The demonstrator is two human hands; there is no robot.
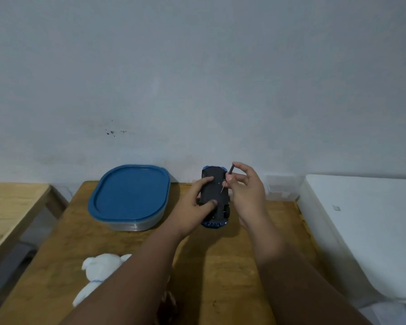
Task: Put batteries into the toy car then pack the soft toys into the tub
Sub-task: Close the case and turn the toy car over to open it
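Observation:
A blue toy car (217,187) lies upside down on the wooden table (220,266), its dark underside facing up. My left hand (195,205) grips the car's left side, thumb and fingers on the underside. My right hand (246,186) pinches a small screwdriver (227,178), its thin tip touching the underside near the right edge. A clear tub (129,222) with a blue lid (131,193) stands left of the car, lid on. A white soft toy (99,273) lies at the front left, partly hidden by my left forearm. No batteries are visible.
A second wooden table (12,207) stands at the left with a gap between. A white mattress-like surface (366,226) borders the table on the right. A pale wall (197,90) rises right behind the table. A brownish object (168,301) peeks out under my left forearm.

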